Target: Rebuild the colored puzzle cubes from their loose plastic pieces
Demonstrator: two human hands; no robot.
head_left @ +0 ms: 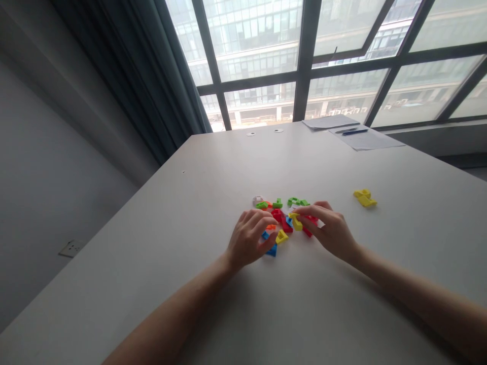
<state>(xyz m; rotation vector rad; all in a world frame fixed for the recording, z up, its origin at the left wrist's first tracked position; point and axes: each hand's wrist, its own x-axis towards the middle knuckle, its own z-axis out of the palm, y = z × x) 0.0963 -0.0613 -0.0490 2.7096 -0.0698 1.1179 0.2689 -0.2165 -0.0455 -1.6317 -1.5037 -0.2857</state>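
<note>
The right grip (332, 227) pinches one yellow plastic block (296, 222) at the bright pile (286, 225) on the smooth tabletop (224, 175). The left grip (251, 239) is halfway wide. Two chunky yellow blocks (367, 201) lie off right.

Backlit by a bright window (305, 61), dim in the foreground.
Daylight enters from ahead, bleaching the facade (254, 30) outside and laying a pale sheen on the far bench (228, 162); the curtain (137, 66) and left wall (57, 152) sink into gray shade. Soft shadows lie beside the forearms (180, 304). Small colored pieces (287, 225) look soft; wide-angle distortion stretches the edges.
</note>
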